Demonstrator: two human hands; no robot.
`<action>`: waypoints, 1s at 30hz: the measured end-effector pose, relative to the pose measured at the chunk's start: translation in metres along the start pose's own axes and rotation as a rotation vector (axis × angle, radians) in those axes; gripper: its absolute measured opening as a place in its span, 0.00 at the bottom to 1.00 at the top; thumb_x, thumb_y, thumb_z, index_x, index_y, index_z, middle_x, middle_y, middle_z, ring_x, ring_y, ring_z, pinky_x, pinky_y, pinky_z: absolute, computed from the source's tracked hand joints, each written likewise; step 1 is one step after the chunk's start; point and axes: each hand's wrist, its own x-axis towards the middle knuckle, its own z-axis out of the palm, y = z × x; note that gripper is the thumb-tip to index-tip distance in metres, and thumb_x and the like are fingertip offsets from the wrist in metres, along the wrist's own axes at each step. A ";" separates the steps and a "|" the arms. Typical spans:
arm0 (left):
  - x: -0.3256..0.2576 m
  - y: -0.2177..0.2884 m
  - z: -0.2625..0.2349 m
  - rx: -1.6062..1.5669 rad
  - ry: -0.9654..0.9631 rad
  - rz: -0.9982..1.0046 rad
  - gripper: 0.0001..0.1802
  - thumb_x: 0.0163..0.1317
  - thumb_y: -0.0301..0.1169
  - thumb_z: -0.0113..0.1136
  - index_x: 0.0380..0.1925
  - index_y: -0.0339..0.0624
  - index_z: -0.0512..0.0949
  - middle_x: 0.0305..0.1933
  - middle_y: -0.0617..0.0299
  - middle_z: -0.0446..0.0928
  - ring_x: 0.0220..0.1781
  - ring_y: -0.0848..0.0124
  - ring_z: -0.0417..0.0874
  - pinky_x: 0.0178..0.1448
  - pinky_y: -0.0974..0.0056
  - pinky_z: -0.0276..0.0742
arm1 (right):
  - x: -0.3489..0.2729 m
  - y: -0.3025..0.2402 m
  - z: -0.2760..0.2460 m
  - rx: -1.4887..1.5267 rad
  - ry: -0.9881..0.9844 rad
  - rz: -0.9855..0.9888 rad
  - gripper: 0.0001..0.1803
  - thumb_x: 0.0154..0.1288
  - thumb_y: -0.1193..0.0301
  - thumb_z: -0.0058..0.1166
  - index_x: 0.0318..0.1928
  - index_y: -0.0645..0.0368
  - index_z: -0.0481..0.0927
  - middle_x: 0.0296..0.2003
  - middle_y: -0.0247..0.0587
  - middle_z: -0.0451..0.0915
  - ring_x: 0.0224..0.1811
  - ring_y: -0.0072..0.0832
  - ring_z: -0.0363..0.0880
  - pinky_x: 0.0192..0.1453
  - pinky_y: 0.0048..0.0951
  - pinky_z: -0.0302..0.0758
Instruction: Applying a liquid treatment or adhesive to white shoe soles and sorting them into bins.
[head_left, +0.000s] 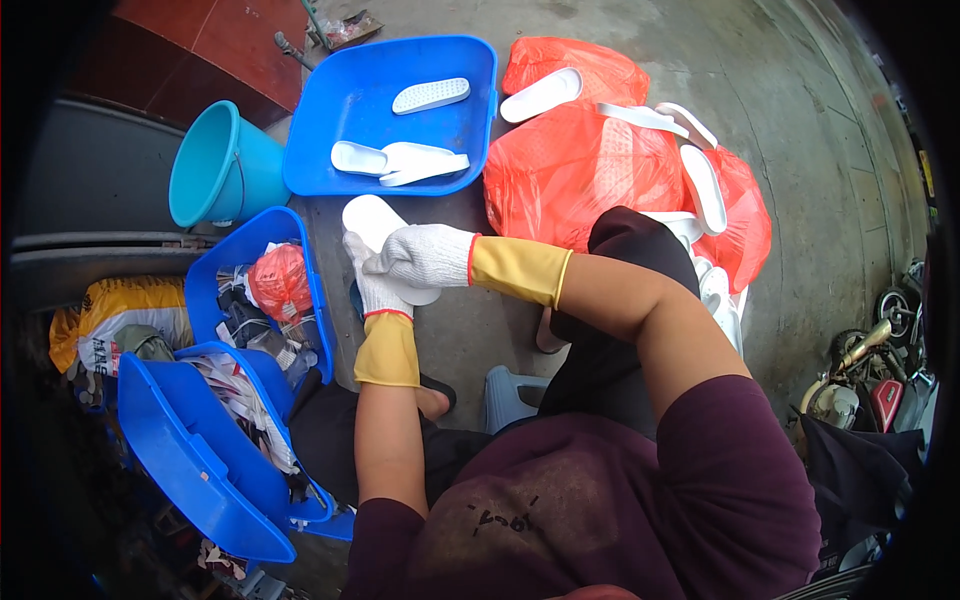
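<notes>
Both my hands wear white knit gloves with red-edged yellow cuffs. Between them is a white slipper (372, 218), its one rounded end pointing away from me and the other showing below my right hand. My left hand (378, 292) is closed round its left side from below. Across its middle lies my right hand (428, 254), fingers bent and gripping it; the fingertips are partly hidden. Just beyond, a blue tray (360, 75) holds white slippers (425, 163) near its front edge and another white slipper (431, 96), studded side up, farther back.
Red plastic bags (580, 185) with several white slippers on and around them stand at the right. A teal bucket (215, 165) is left of the tray. Blue bins (205, 450) with strips and scraps sit at my left. A light blue stool (508, 395) is by my legs; a motorcycle (850, 390) stands far right.
</notes>
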 end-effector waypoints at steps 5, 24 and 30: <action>0.095 -0.009 0.058 0.245 -0.057 0.080 0.44 0.74 0.67 0.49 0.78 0.52 0.57 0.65 0.49 0.74 0.61 0.47 0.81 0.60 0.37 0.81 | 0.001 0.101 -0.072 -0.173 -0.109 -0.118 0.19 0.77 0.55 0.50 0.37 0.54 0.87 0.32 0.53 0.85 0.36 0.49 0.85 0.45 0.46 0.79; 0.146 -0.085 0.005 0.348 0.227 -0.086 0.31 0.81 0.48 0.50 0.76 0.46 0.66 0.68 0.40 0.74 0.63 0.55 0.81 0.68 0.52 0.79 | 0.166 0.366 -0.228 -1.242 -0.244 0.541 0.18 0.63 0.63 0.61 0.52 0.48 0.90 0.49 0.43 0.90 0.51 0.45 0.90 0.56 0.46 0.85; 0.119 -0.100 0.025 0.288 0.056 -0.213 0.33 0.82 0.51 0.49 0.78 0.46 0.63 0.73 0.39 0.70 0.64 0.53 0.81 0.68 0.49 0.81 | 0.099 0.283 -0.290 -1.039 0.191 0.577 0.18 0.60 0.56 0.66 0.44 0.54 0.90 0.42 0.47 0.90 0.46 0.48 0.89 0.53 0.44 0.84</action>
